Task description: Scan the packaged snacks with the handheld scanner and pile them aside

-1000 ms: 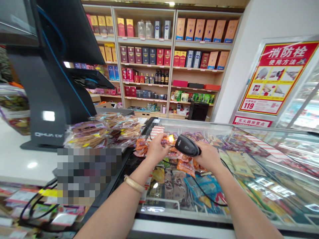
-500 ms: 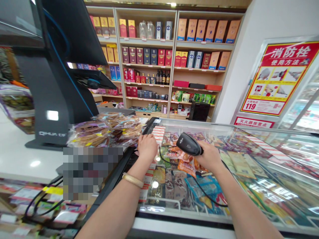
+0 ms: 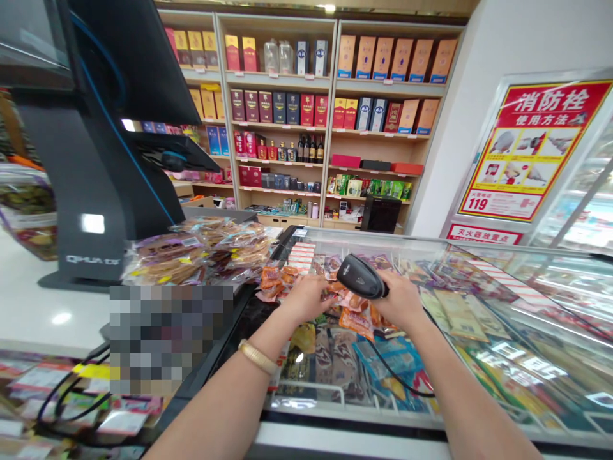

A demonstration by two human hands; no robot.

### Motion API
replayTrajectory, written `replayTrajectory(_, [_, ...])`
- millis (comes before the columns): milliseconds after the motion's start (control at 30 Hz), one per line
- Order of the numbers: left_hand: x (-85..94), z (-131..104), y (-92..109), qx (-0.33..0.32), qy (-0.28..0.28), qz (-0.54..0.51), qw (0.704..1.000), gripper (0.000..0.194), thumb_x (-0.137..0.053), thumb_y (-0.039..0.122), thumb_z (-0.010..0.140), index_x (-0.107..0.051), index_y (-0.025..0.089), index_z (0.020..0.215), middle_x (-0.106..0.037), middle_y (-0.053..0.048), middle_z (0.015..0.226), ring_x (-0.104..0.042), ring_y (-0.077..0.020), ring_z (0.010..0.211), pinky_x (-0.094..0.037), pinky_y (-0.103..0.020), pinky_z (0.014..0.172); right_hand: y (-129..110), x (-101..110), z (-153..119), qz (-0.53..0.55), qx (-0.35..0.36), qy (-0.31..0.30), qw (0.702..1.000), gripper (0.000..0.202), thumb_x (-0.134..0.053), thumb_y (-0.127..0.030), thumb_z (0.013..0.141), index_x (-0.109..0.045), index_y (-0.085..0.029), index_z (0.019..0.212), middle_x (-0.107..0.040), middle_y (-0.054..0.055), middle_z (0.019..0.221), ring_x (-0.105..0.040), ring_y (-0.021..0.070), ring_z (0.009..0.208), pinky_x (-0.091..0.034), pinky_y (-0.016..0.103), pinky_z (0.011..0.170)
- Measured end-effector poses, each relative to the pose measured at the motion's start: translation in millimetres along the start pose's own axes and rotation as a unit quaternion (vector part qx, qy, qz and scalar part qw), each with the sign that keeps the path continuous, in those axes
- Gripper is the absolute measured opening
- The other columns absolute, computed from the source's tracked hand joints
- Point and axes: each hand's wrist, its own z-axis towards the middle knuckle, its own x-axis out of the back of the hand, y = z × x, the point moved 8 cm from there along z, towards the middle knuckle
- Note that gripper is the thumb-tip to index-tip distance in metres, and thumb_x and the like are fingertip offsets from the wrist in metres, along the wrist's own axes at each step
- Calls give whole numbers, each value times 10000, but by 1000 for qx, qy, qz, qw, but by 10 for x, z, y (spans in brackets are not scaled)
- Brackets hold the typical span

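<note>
My right hand is wrapped round a black barcode scanner, its head pointing left over a pile of orange snack packets on the glass-topped freezer. At the left side of this pile, my left hand has its fingers closed on an orange snack packet; the fingertips are partly hidden. A bangle circles my left wrist. More orange packets lie left of that hand, at the freezer's edge. The scanner's black cable curves below my right hand.
Clear-wrapped brown snacks are heaped on the counter beside a dark checkout terminal. Under the freezer glass lie many wrapped goods. Shelves of boxed bottles stand behind, with a red poster at the right.
My left hand has moved right from the freezer's left edge to the packet pile, uncovering orange packets there. My right hand and the scanner stay nearly still. The view has shifted slightly.
</note>
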Motion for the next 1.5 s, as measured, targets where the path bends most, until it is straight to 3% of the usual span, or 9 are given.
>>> replayTrajectory(67, [-89,-10,18,2,-23,7,1000,177,-661,311,780,-684,199,916,-690,-110,993,-626,-272,972,-469,-394,877,-2,-5,0,-1,0,-2,1000,270,-582,-228,703,-689,-217,951,-728,54,927,-657,224,847,-454,285,718])
replayTrajectory(267, [-149,-28,-90,49,-20,-16,998,171,-670,236,757,-601,196,908,-691,-66,850,-644,-221,807,-481,-306,732,9,-44,-10,-16,-4,-10,1000,215,-574,-237,708,-682,-227,894,-718,39,834,-651,208,777,-421,264,658])
replayTrajectory(433, [-182,-30,-61,22,-26,-52,998,101,-657,184,730,-620,195,823,-686,-37,810,-636,-192,758,-474,-280,690,30,-62,-15,-20,-12,-15,1000,212,-572,-258,715,-688,-229,890,-722,40,845,-655,214,780,-418,269,650])
replayTrajectory(600, [51,-4,-12,3,48,-115,992,219,-645,82,632,-631,191,821,-646,-27,853,-613,-176,800,-492,-287,744,34,-28,-13,-10,-10,6,1000,248,-579,-250,707,-698,-234,924,-725,41,862,-658,214,806,-444,274,686])
replayTrajectory(733, [331,5,-34,5,140,-145,980,275,-581,1,619,-604,191,816,-590,-20,871,-588,-176,885,-488,-304,817,38,-7,-11,-7,-2,21,1000,307,-584,-237,700,-697,-229,985,-724,49,876,-661,216,802,-465,286,711])
replayTrajectory(833, [437,-7,-79,18,187,-150,971,323,-530,-45,618,-587,196,826,-565,-18,902,-576,-165,918,-482,-299,840,39,-12,-9,-10,0,17,1000,312,-587,-231,709,-698,-230,1001,-730,56,936,-667,223,845,-474,291,734])
replayTrajectory(1200, [424,0,-93,8,192,-144,971,339,-513,-55,602,-562,195,827,-559,-16,900,-570,-163,911,-483,-292,826,0,-115,-12,-56,13,-62,996,365,-589,-214,739,-684,-244,1090,-732,55,1033,-674,234,933,-470,296,766])
replayTrajectory(1500, [430,-3,-126,15,206,-102,973,315,-518,-17,636,-608,190,856,-588,-40,968,-585,-166,944,-487,-290,838,32,-108,-2,-64,-3,-63,996,285,-592,-212,736,-691,-254,1000,-735,37,970,-666,209,871,-433,258,701])
